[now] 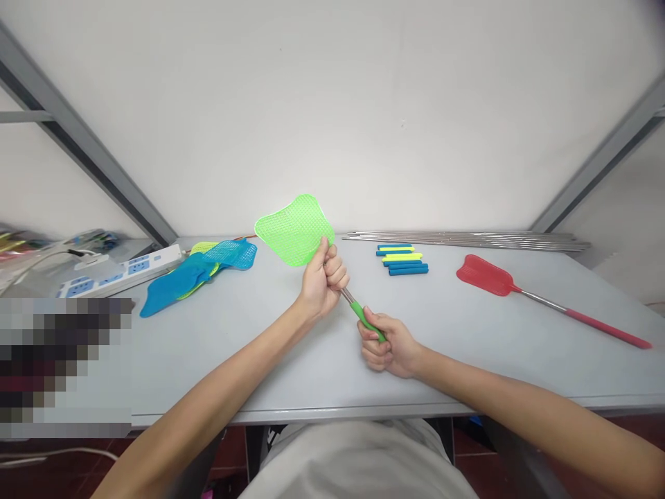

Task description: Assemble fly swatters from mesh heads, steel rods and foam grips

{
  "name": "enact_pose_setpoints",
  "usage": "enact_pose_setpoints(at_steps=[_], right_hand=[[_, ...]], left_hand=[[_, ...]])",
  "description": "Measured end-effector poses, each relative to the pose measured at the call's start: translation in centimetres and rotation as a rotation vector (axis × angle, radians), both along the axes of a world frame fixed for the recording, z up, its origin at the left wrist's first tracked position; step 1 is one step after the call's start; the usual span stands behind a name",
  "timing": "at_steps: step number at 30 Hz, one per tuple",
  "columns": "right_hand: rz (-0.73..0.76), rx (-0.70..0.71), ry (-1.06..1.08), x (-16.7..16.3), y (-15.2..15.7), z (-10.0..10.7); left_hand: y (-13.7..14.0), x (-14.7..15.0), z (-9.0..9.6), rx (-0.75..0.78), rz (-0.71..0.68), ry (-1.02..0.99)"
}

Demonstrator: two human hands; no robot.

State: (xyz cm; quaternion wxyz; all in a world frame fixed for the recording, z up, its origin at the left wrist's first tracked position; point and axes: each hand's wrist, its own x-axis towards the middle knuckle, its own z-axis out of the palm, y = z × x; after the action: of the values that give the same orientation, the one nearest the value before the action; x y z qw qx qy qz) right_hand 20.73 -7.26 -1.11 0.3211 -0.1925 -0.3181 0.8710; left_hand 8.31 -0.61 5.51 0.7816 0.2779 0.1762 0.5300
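- Right hand (387,343): fingers and thumb clamped around the lower part of the green grip (359,312), whose upper part shows beyond the thumb.
- Left hand (325,281): clamped on the same tool farther up, where the metal rod (347,294) enters the fist; the thumb points away from the body and overlaps the near corner of the mesh head.
- Fly swatter (295,232): bright green, held by both hands in front of the body, tilted, with its mesh head toward the wall and its grip toward the person.
- Table (306,381): grey, beneath the hands.
- Short tubes (409,269): blue and yellow, lying roughly parallel in a loose group beyond the right hand.
- Steel rods (467,240): a long bundle lying along the back of the table, behind the tubes.
- Red fly swatter (488,276): flat on the table to the right, well apart from the hands, its red grip slanting toward the near right corner.
- Blue mesh heads (174,284): overlapping on the left, with yellow mesh heads (204,247) showing among them.
- Power strip (140,266): white with blue sockets, left of the mesh heads.
- Wall (332,104): pale, rising behind the table.
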Motion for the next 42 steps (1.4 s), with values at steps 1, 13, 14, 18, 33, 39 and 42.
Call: enact_pose_setpoints(at_steps=[1, 13, 14, 18, 33, 39, 42], right_hand=[[0.010, -0.002, 0.013, 0.0, 0.0, 0.0], [0.223, -0.089, 0.095, 0.6, 0.5, -0.2], [0.240, -0.092, 0.103, 0.6, 0.6, -0.3], [0.299, -0.110, 0.126, 0.9, 0.9, -0.5], [0.147, 0.004, 0.020, 0.5, 0.4, -0.4], [0.016, 0.117, -0.060, 0.0, -0.2, -0.3], [-0.016, 0.162, -0.104, -0.2, -0.4, -0.2]], left_hand=[[-0.1, 0.0, 0.0, -0.005, 0.002, 0.002], [-0.8, -0.2, 0.0, 0.007, 0.001, -0.039], [-0.8, -0.2, 0.0, 0.010, 0.001, -0.039], [-1.0, -0.1, 0.0, 0.070, -0.022, -0.057], [-2.1, -0.1, 0.0, 0.102, 0.115, -0.006], [-2.4, 0.0, 0.2, 0.081, 0.145, 0.007], [-2.5, -0.1, 0.2, 0.076, 0.152, 0.011]])
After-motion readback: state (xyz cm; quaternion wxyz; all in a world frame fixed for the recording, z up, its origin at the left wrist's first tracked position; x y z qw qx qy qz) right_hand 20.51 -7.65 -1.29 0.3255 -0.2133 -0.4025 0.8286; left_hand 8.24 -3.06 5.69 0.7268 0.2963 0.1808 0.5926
